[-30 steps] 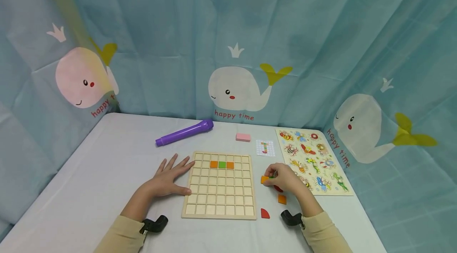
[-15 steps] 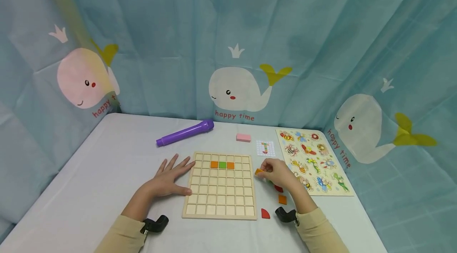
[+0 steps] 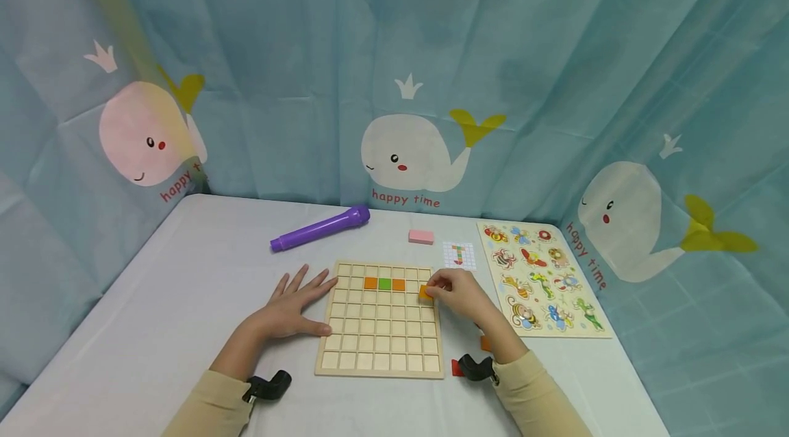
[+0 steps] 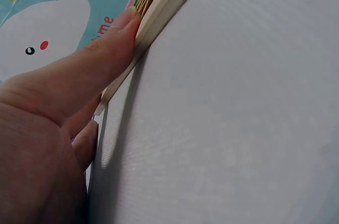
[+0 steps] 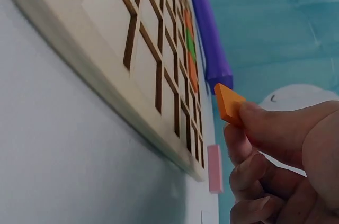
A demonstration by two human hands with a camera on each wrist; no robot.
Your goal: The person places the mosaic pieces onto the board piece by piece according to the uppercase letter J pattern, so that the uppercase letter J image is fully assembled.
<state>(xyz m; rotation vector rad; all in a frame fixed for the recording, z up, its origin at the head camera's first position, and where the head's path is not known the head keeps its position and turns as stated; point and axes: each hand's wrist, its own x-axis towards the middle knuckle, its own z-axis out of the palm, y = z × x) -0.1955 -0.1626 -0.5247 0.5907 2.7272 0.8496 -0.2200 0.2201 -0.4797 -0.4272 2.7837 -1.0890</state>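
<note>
A wooden grid board [image 3: 379, 342] lies on the table, with two orange squares and a green square [image 3: 385, 284] side by side in one of its upper rows. My left hand [image 3: 286, 310] rests at the board's left edge, fingers spread, thumb and fingertips touching the frame. Between thumb and fingers my right hand [image 3: 457, 292] pinches an orange square tile [image 5: 229, 104], held above the board's right edge. A small card [image 3: 459, 255] printed with a coloured pattern lies beyond that hand. Under the right forearm, a red piece [image 3: 456, 368] and another orange tile [image 3: 485, 343] are partly hidden.
A purple toy microphone [image 3: 320, 229] lies behind the board. Near it sits a pink block [image 3: 421, 237]. To the right is a picture board [image 3: 542, 279] with insect figures. A blue whale-print curtain [image 3: 277, 81] hangs around the table's back and sides.
My right hand has lifted the orange tile from beside the board and carried it left, over the board's right edge. The left hand has stayed in place.
</note>
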